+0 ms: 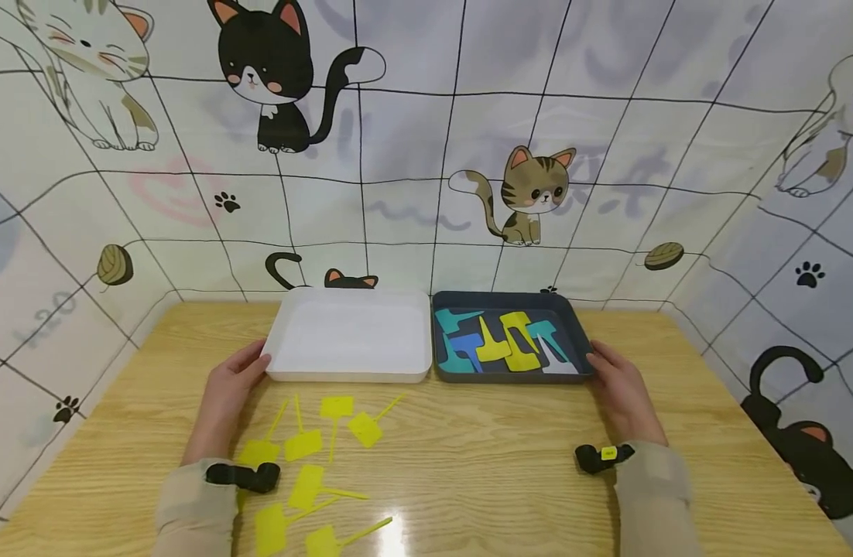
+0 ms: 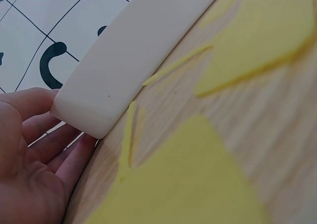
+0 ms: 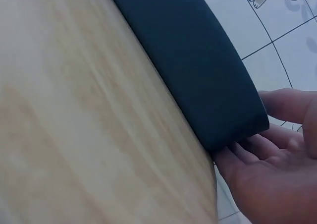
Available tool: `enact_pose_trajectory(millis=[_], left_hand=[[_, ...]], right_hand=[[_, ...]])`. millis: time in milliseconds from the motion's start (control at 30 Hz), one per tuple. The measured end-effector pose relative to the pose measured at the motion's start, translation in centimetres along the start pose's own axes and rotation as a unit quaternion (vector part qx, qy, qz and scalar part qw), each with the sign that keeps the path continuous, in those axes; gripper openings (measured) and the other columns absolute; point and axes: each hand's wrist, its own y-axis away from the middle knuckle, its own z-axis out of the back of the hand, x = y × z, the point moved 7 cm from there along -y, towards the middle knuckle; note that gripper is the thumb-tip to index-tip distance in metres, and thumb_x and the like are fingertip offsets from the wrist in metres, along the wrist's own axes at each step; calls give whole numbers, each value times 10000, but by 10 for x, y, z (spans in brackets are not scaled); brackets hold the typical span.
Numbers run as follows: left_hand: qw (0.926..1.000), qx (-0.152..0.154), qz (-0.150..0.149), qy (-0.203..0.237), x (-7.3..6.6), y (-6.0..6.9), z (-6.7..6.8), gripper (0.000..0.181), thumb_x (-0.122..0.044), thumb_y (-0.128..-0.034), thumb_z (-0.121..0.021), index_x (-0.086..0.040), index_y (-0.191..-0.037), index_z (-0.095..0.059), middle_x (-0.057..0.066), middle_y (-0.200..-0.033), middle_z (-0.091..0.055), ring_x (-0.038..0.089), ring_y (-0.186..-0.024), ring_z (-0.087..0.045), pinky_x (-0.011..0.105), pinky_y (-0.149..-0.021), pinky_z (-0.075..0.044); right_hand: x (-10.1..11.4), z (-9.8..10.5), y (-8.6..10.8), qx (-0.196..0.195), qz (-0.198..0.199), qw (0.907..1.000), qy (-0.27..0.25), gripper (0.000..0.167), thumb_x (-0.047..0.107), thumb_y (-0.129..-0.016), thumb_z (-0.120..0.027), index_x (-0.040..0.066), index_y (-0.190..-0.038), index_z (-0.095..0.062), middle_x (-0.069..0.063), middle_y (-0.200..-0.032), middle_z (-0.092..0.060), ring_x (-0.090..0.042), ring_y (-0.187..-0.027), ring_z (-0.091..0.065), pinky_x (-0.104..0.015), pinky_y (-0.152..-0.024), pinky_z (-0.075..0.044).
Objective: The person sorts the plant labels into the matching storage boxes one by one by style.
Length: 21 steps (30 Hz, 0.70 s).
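Observation:
A white tray (image 1: 350,336) and a dark grey tray (image 1: 517,377) stand side by side on the table, their inner ends touching or nearly so. My left hand (image 1: 230,387) rests against the outer left end of the white tray, thumb near its rim. At the far right end of the dark tray, my right hand (image 1: 621,387) touches the wall; the right wrist view shows the fingers (image 3: 257,147) by its lower edge. Several T-shaped plastic plant labels (image 1: 492,340) in yellow, teal, blue and white lie inside the dark tray. Nothing lies in the white tray.
Several yellow plant labels (image 1: 303,445) lie scattered on the wooden table (image 1: 468,464), in front of the white tray and beside my left forearm. A cloth with printed cats (image 1: 283,70) hangs behind and along both sides of the table.

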Motion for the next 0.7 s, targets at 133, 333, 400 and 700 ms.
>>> enact_pose_trajectory(millis=[133, 333, 400, 700], left_hand=[[10000, -36, -12, 29, 3, 0, 0, 585, -467, -848, -535, -198, -1352, -411, 31, -1374, -393, 177, -1282, -272, 397, -1038, -223], [9999, 15, -96, -26, 3, -2, -2, 603, -484, -837, -541, -201, -1353, -411, 34, -1365, -406, 176, -1279, -280, 395, -1033, -234], [9999, 59, -137, -53, 2, -2, -3, 605, -486, -841, -532, -195, -1357, -404, 35, -1366, -404, 176, -1278, -283, 396, -1030, -242], [9996, 287, -50, -62, -3, 4, -3, 611, -476, -857, -516, -175, -1370, -378, 28, -1391, -366, 176, -1291, -249, 407, -1040, -214]], right_hand=[[-2, -3, -5, 171, 88, 9975, -682, 566, 169, -953, -422, 54, -1428, -137, -106, -1487, -33, -191, -1327, -134, -314, -1054, -159], [-4, -4, -10, 555, 234, 9842, -1663, 541, 72, -948, -410, 34, -1422, -150, -63, -1489, -64, -155, -1328, -137, -292, -1063, -143], [-5, -4, -10, 638, 237, 9808, -1825, 542, 66, -945, -416, 33, -1420, -157, -57, -1487, -71, -152, -1326, -141, -291, -1065, -138], [-4, -6, -12, 671, 245, 9864, -1483, 583, 29, -924, -451, 34, -1422, -150, -73, -1489, -45, -172, -1323, -139, -249, -1032, -214]])
